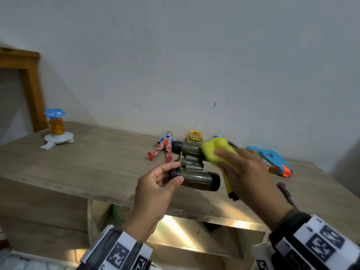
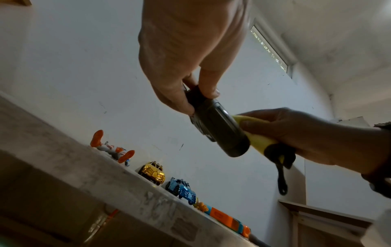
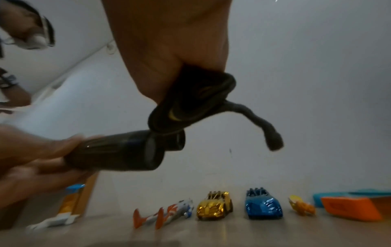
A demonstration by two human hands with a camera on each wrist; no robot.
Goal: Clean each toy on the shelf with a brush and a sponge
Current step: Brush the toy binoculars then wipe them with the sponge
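Note:
I hold olive-green toy binoculars above the wooden shelf top. My left hand pinches the eyepiece end of the near barrel between thumb and fingers, as the left wrist view also shows on the binoculars. My right hand grips a yellow sponge with a dark backing and a hanging loop. The sponge presses on the far barrel. In the right wrist view the sponge sits against the front of the binoculars.
Along the wall lie a red-and-silver figure, a gold car, a blue car, a small yellow-orange toy and a blue-orange toy gun. A spinner toy stands far left. A brush lies near the right front edge.

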